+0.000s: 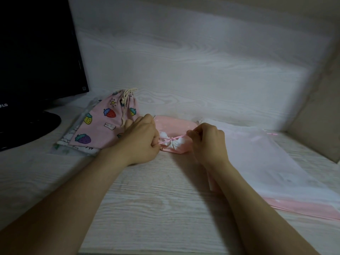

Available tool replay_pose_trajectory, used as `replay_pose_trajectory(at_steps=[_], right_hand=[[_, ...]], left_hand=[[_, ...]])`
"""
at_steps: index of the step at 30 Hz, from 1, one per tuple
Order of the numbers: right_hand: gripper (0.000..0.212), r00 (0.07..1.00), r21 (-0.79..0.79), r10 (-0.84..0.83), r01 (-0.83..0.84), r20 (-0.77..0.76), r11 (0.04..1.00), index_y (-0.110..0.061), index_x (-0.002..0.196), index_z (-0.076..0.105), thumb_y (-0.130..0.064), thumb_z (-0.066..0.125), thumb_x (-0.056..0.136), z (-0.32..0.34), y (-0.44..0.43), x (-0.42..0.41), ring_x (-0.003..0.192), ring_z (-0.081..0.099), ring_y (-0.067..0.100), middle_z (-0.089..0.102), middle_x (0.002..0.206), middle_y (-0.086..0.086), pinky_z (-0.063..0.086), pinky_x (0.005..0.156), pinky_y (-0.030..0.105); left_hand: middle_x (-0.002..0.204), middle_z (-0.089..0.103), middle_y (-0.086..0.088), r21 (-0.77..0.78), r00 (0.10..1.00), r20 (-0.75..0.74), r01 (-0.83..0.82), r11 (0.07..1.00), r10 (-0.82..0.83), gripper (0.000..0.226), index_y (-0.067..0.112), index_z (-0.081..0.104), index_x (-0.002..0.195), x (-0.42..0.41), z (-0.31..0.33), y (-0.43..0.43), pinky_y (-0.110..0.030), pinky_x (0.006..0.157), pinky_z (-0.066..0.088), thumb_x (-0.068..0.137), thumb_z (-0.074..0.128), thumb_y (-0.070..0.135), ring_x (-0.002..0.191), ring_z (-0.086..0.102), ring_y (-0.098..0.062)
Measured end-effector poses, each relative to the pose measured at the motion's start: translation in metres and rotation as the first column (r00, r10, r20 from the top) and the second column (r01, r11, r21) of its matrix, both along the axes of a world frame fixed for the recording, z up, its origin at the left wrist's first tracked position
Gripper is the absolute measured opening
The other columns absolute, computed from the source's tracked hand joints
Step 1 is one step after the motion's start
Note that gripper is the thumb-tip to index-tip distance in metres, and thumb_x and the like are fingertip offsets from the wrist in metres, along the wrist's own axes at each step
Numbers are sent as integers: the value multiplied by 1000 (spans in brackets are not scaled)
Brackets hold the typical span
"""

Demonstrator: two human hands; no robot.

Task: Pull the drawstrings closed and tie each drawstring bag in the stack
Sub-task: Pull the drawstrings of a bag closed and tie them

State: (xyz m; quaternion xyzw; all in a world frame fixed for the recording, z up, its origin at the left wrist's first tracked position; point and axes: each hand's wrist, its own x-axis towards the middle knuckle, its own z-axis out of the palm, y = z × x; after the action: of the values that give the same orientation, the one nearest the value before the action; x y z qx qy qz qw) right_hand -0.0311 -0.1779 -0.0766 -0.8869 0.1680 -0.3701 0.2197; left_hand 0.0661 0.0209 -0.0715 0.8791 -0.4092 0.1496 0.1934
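A small pink drawstring bag lies on the pale wood desk, its white-lined mouth gathered tight toward me. A thin pink drawstring crosses that mouth in a knot. My left hand pinches the string's left end, and my right hand pinches the right end. To the left lies a pink strawberry-print bag, its cream cord cinched at the top. To the right lies a stack of sheer white and pink bags with loose mouths.
A black monitor on its round base stands at the far left. Under the strawberry-print bag lie a white printed bag and clear plastic sleeves. A wood-grain wall runs behind, and a beige panel closes the right side.
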Motion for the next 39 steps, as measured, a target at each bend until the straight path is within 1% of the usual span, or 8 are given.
replay_pose_trajectory(at_steps=[13, 19, 21, 24, 28, 31, 34, 39], right_hand=[[20, 994, 11, -103, 103, -49, 995, -21, 90, 66, -38, 64, 99, -7, -3, 5, 91, 65, 34, 72, 93, 8, 47, 69, 37], [21, 987, -45, 142, -139, 80, 989, -19, 101, 52, -38, 47, 107, -9, -1, 0, 73, 66, 35, 67, 78, 3, 53, 67, 45], [15, 967, -8, 222, -223, 121, 975, -22, 103, 41, -36, 40, 109, -9, 4, -3, 61, 63, 37, 64, 72, 4, 54, 56, 51], [19, 947, 7, 232, -239, 221, 971, -22, 105, 38, -39, 35, 110, -2, 12, -7, 56, 62, 34, 62, 66, 6, 52, 52, 52], [20, 897, -34, 211, -215, 388, 976, -18, 109, 42, -37, 34, 110, 13, 28, -17, 59, 61, 22, 61, 67, 0, 48, 58, 43], [11, 846, -72, 270, -268, 460, 961, -14, 116, 46, -19, 45, 107, 21, 38, -28, 69, 63, 15, 65, 83, -4, 47, 61, 34], [49, 817, -145, 338, -306, 466, 941, -9, 135, 44, 2, 57, 89, 22, 40, -29, 88, 64, 21, 62, 115, 2, 52, 74, 36], [85, 857, -128, 168, -120, 487, 984, -3, 156, 29, 7, 56, 76, 21, 30, -17, 148, 35, 34, 32, 160, 15, 36, 115, 56]], left_hand=[[100, 51, 4, 57, 1000, -5, 24, 998, -23, 25, 21, 63, 64, 2, 1, 0, -41, 95, 39, 86, 74, 30, 100, 55, -20], [84, 53, 5, -105, 998, -3, 59, 993, -59, 34, 21, 52, 65, 3, -4, 4, -39, 72, 51, 88, 75, 31, 76, 58, -20], [87, 51, 2, -185, 998, -2, 58, 981, -60, 35, 21, 45, 74, 4, -3, 3, -40, 67, 50, 84, 78, 27, 77, 55, -21], [110, 47, -1, -229, 998, -5, 67, 971, -70, 51, 16, 46, 107, 5, -5, 2, -18, 65, 34, 77, 87, 24, 87, 48, -14], [136, 36, -7, -275, 995, 21, 100, 956, -98, 79, 15, 43, 151, 8, -12, -1, -9, 101, 18, 85, 85, 27, 119, 33, -12], [132, 42, -11, -331, 996, 66, 85, 940, -67, 45, 11, 56, 133, 11, -13, -5, -29, 104, 30, 90, 72, 8, 124, 42, -28], [116, 52, -11, -414, 996, 55, 85, 906, -68, 18, 7, 58, 109, 5, -7, -11, -32, 87, 36, 93, 59, -2, 108, 51, -29], [120, 64, -8, -554, 978, -61, 134, 821, -200, 23, 7, 56, 123, -9, 17, -15, -35, 93, 49, 103, 50, 0, 110, 61, -20]])
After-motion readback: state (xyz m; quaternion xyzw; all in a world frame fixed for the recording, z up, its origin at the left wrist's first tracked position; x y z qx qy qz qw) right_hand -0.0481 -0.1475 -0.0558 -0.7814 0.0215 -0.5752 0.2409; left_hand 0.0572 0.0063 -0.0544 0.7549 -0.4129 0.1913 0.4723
